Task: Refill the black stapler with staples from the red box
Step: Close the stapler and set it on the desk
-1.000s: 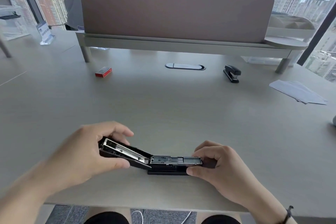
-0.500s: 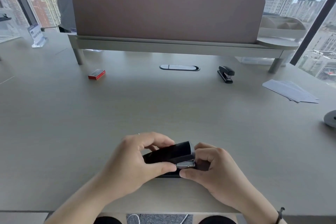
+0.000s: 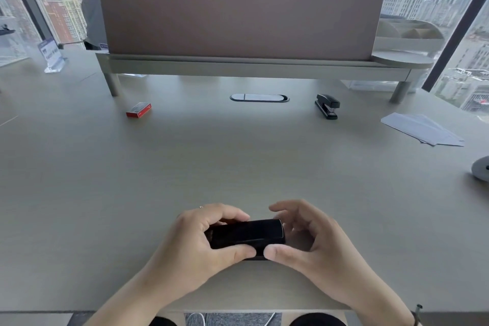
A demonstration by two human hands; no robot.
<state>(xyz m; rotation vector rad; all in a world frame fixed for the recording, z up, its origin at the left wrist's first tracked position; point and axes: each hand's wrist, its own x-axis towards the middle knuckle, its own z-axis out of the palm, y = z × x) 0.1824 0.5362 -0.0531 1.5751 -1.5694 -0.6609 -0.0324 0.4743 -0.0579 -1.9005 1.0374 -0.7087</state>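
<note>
A black stapler (image 3: 247, 234) lies closed on the desk near the front edge, between both hands. My left hand (image 3: 195, 246) wraps its left end, thumb on the near side and fingers over the top. My right hand (image 3: 307, 246) is at its right end: the thumb touches the near corner, the fingers are spread and lifted off it. The red box (image 3: 138, 110) of staples lies closed far back on the left, well away from both hands.
A second black stapler (image 3: 327, 106) stands at the back right. White sheets of paper (image 3: 420, 128) lie at the right, and a grey rounded object (image 3: 481, 168) sits at the right edge. A raised shelf with a brown divider panel (image 3: 238, 21) spans the back.
The stapler was swung wide open; my left hand folded its top down over the base and it is now closed. My right hand's fingers lifted off its right end.
</note>
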